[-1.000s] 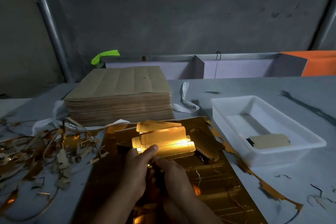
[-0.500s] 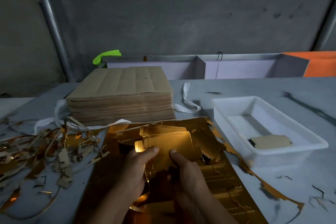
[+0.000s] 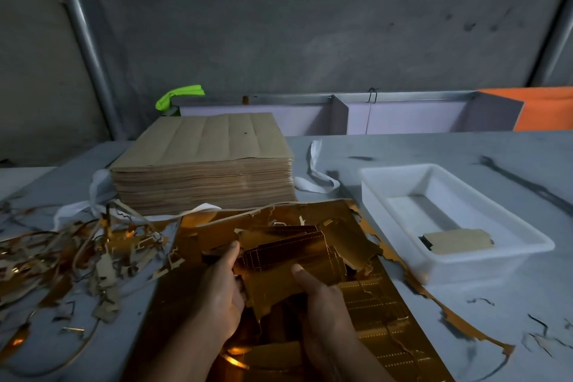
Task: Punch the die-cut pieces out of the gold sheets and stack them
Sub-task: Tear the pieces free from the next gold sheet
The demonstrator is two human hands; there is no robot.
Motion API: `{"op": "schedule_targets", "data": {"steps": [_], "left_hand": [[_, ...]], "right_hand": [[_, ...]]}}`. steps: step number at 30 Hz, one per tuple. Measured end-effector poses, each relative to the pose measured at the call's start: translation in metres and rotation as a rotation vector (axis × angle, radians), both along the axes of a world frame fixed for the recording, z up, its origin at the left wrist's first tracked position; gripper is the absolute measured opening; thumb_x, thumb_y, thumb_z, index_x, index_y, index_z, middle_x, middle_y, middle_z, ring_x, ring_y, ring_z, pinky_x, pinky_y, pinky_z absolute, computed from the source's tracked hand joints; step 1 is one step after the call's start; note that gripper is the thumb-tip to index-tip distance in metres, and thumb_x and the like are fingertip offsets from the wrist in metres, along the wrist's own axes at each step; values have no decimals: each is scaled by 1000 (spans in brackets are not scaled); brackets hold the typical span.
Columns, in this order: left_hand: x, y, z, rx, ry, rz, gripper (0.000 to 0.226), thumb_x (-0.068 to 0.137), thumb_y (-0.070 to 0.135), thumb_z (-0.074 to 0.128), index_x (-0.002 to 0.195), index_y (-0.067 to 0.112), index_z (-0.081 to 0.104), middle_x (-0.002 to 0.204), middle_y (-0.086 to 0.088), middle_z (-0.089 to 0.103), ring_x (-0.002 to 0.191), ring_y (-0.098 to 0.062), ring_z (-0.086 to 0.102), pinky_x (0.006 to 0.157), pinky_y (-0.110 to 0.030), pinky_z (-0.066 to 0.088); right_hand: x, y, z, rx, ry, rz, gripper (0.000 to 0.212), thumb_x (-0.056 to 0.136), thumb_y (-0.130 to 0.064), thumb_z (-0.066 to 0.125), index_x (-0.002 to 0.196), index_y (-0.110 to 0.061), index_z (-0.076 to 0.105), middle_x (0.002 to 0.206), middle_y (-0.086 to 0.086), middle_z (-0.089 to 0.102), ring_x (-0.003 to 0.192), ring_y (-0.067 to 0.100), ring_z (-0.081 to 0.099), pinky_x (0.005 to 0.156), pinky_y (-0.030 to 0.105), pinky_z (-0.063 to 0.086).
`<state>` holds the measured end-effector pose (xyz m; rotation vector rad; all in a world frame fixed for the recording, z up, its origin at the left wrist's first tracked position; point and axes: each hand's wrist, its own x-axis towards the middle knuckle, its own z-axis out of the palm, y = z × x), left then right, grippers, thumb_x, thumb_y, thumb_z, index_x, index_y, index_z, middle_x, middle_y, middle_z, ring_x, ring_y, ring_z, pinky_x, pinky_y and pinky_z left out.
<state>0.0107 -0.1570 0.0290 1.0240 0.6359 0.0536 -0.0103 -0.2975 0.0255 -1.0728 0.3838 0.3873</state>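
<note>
As left hand (image 3: 221, 291) and right hand (image 3: 322, 304) grip gold pieces (image 3: 288, 260), littered table (image 3: 403, 149), grey wall (image 3: 310, 25)

A grey worktop (image 3: 418, 149) carries a looped white strap (image 3: 314, 149); behind it sit a bright green cloth (image 3: 178, 96), an orange sheet (image 3: 548, 108) and a slanting metal pole (image 3: 83, 40) against the wall

The left hand (image 3: 220, 291) and the right hand (image 3: 322, 304) are both bare, 2 uncovered hands in dim light. Behind each hand a forearm runs back to the lower edge, the left forearm (image 3: 179, 350) and the right forearm (image 3: 350, 363), bare from the wrist on. At the front of the right hand, the thumb (image 3: 299, 273) shows a short nail.
</note>
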Motion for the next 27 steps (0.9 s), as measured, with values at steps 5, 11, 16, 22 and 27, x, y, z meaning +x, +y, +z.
{"op": "schedule_targets", "data": {"steps": [5, 11, 16, 22, 27], "left_hand": [[1, -1, -5, 9, -24, 29, 34, 95, 41, 57, 125, 25, 56, 117, -11, 66, 105, -29, 64, 91, -51, 50], [0, 1, -6, 91, -24, 66, 25, 100, 39, 48, 110, 21, 62, 108, -12, 70, 99, -27, 67, 82, -45, 53], [1, 1, -2, 88, 27, 67, 36, 99, 40, 51, 128, 20, 55, 122, -15, 63, 113, -32, 61, 97, -54, 49], [2, 2, -3, 68, 65, 67, 31, 98, 43, 51, 118, 20, 58, 107, -13, 66, 102, -30, 63, 94, -54, 49], [-2, 9, -3, 34, 29, 116, 23, 99, 35, 53, 92, 16, 62, 53, 6, 44, 51, -10, 38, 50, -25, 32]], "right_hand": [[0, 6, -4, -47, 37, -10, 57, 80, -35, 76, 127, -11, 54, 113, 20, 69, 105, 43, 64, 98, 62, 45], [2, 3, -6, -37, 47, -51, 53, 83, -32, 75, 128, -15, 53, 112, 17, 70, 103, 40, 66, 96, 62, 47], [3, 5, -8, -37, 53, -41, 50, 83, -32, 75, 125, -14, 55, 112, 18, 70, 105, 41, 64, 99, 63, 45], [1, 6, -5, -14, 33, -34, 52, 82, -30, 75, 127, -16, 55, 112, 17, 71, 106, 41, 64, 99, 65, 43], [1, -1, -1, 59, -4, -66, 54, 85, -29, 71, 131, -12, 50, 111, 18, 72, 102, 39, 68, 94, 60, 48]]}}
